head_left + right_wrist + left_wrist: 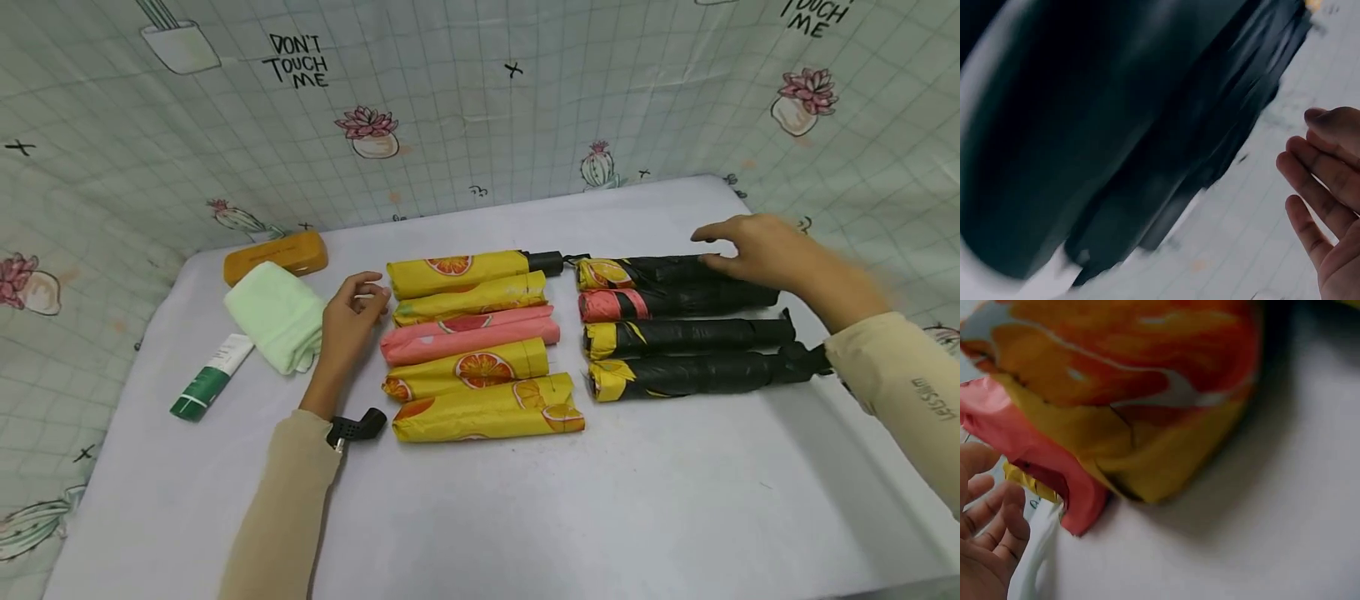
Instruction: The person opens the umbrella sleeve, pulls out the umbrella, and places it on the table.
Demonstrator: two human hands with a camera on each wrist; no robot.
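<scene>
My left hand [356,310] is beside the left ends of several fruit-print folded umbrellas, fingers loosely bent and holding nothing. In that column are a yellow umbrella [457,273] with a black handle, a pink umbrella [472,335], and a yellow one [487,408] at the front. The left wrist view shows a blurred yellow-orange umbrella [1135,375] close up. Over the right end of the back black umbrella [667,271] is my right hand [761,254], thumb and fingers apart with nothing between them. More black umbrellas [697,372] with yellow or pink ends lie in front.
Left of my left hand are a folded pale green towel [276,317], an orange-brown case [277,257] and a green-and-white tube [212,377]. All lie on a white table [525,517]. A printed grid cloth [465,100] stands behind and around it.
</scene>
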